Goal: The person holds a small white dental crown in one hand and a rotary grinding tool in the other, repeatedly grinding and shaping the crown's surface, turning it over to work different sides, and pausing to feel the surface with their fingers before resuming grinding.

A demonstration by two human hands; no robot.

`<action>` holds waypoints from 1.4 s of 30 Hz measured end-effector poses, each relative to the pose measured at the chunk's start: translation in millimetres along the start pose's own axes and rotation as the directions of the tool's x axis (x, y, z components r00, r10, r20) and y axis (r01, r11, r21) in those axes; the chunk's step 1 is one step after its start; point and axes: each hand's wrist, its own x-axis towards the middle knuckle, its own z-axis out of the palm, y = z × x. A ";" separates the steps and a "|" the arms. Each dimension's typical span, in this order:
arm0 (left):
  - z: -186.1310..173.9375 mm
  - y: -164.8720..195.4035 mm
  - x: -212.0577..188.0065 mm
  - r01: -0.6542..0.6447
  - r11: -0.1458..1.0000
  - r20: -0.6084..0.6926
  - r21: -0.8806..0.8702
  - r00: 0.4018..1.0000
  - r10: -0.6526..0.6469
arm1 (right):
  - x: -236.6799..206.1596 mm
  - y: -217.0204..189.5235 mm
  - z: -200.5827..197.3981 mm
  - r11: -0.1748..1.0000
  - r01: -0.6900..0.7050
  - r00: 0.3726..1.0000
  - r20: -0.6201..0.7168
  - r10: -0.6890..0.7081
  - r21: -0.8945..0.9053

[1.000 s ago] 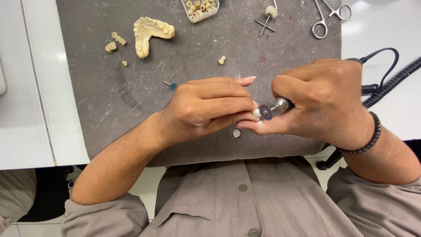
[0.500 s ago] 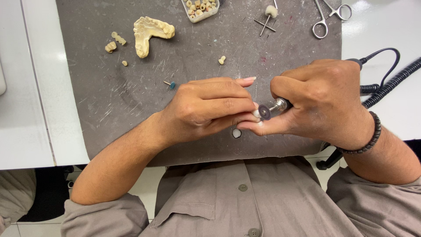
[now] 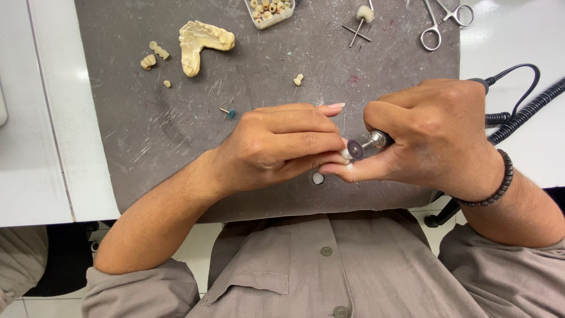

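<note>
While the left hand (image 3: 282,147) pinches a small white piece (image 3: 346,153) between its fingertips, the grinding disc (image 3: 355,149) touches it just beside them, and the right hand (image 3: 432,138) wraps its fingers tight around the handpiece (image 3: 378,139).

small clear plastic box (image 3: 272,13) of pale pieces, top edge of grey mat (image 3: 147,129)
</note>
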 end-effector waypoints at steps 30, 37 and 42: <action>3.6 -2.5 -0.9 -0.010 0.999 -0.048 0.031 0.999 0.011 | -1.9 0.0 -1.4 1.000 0.016 1.000 -0.017 -0.016 -0.012; 3.3 -2.6 -1.0 -0.012 0.999 -0.045 0.037 0.999 0.014 | -2.5 0.0 -0.8 1.000 0.002 1.000 -0.005 -0.002 -0.013; 3.9 -2.9 -0.3 -0.013 0.999 -0.045 0.029 0.999 0.014 | -2.2 0.6 -0.1 1.000 0.009 1.000 -0.006 -0.009 0.000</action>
